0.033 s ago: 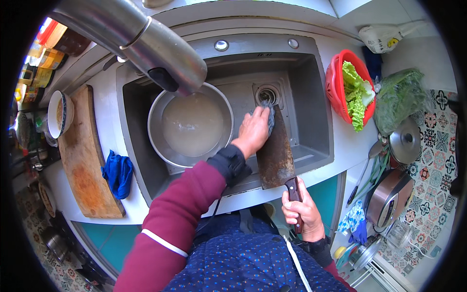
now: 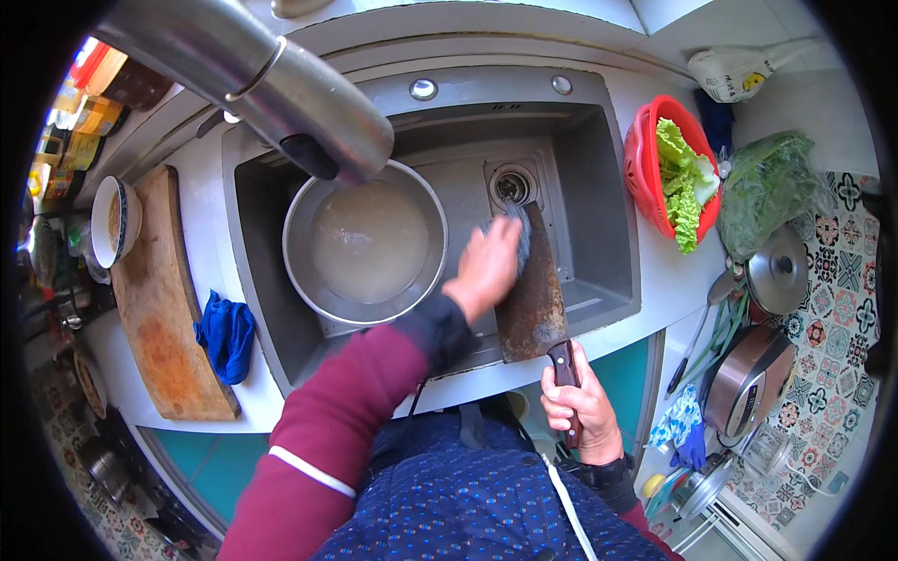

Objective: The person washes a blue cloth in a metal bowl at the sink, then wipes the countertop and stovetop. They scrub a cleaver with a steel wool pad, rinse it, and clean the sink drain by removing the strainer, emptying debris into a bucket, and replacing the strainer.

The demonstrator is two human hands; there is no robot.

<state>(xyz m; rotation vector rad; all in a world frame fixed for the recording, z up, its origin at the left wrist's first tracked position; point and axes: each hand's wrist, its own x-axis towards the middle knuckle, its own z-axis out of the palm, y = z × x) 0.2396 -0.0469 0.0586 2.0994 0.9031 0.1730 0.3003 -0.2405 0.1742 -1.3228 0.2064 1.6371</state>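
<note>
My right hand [image 2: 587, 409] is closed around the dark wooden handle of a cleaver [image 2: 530, 313]. Its broad, brown-stained blade slants over the sink's front edge into the basin, toward the drain. At the far part of the blade, my left hand [image 2: 486, 265] presses a grey scouring pad [image 2: 525, 245], probably steel wool; the fingers are slightly blurred and closed over it. Left of that hand, a round metal pot [image 2: 292, 251] of cloudy water stands in the grey sink [image 2: 595, 201]. The drain [image 2: 513, 187] lies just beyond the pad.
A metal faucet [image 2: 318, 107] reaches over the pot. To the left are a wooden cutting board [image 2: 159, 309], a bowl [image 2: 116, 222] and a blue cloth [image 2: 225, 337]. At the right, a red basket [image 2: 644, 173] holds lettuce [image 2: 684, 187], beside a plastic bag of greens [image 2: 772, 187].
My left hand and the scouring pad have shifted slightly along the blade, toward me. My right hand and the cleaver stay nearly still.
</note>
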